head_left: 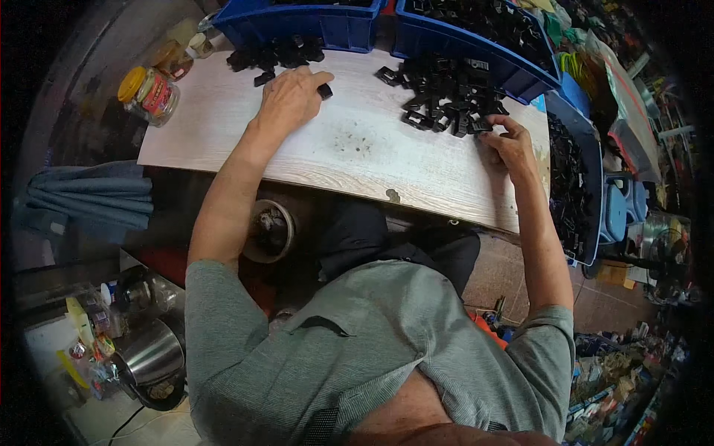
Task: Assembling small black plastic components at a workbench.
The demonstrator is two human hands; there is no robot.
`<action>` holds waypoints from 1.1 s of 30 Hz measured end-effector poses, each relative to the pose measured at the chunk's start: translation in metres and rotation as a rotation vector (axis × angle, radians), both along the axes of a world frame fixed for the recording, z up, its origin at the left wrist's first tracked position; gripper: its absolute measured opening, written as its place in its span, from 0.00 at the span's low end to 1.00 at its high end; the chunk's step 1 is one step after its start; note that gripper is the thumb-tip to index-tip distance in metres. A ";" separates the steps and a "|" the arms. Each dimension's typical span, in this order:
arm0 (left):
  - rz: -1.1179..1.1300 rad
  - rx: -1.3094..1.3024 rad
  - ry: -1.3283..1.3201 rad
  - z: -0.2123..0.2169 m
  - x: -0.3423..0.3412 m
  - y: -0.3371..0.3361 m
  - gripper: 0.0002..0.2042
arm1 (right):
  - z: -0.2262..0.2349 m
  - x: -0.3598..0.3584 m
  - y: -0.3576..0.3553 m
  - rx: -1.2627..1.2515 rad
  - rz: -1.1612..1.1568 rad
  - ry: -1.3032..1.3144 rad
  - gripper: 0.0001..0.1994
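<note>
My left hand [291,98] is over the left part of the white table [349,160], its fingers curled. A small black plastic part [325,91] sticks out at its fingertips. Just beyond this hand lies a small heap of black parts [286,53]. My right hand [513,145] is at the near right edge of a larger pile of black plastic parts [445,93]. Its thumb and forefinger close on one black part with an opening in it [480,127], which sits against the pile.
Two blue bins [297,28] [476,50] stand along the far edge, with black parts inside. Another blue crate [591,149] of black parts stands right of the table. A yellow-lidded jar [152,97] is at the left end. Below the table is a round bucket [269,232].
</note>
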State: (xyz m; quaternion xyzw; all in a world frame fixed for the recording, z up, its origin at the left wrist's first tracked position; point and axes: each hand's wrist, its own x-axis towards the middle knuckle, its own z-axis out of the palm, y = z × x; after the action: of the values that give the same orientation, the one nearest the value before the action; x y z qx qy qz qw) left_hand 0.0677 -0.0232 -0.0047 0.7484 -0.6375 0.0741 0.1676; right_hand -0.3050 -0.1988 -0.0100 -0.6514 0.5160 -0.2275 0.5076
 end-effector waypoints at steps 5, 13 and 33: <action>-0.122 -0.101 -0.173 -0.012 0.008 0.002 0.15 | -0.001 0.005 -0.002 -0.064 0.022 0.102 0.10; -0.161 -0.088 -0.046 -0.017 -0.006 0.007 0.13 | 0.012 0.008 0.017 0.089 0.037 0.088 0.09; -0.517 -0.487 0.457 -0.035 -0.161 -0.024 0.09 | -0.005 0.014 0.060 0.015 0.206 0.006 0.15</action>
State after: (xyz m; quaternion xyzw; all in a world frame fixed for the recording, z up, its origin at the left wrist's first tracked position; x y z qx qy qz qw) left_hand -0.0929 -0.0467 -0.0399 0.4994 -0.7148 0.0102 0.4895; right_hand -0.2905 -0.1391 -0.0150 -0.6979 0.4496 -0.1683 0.5315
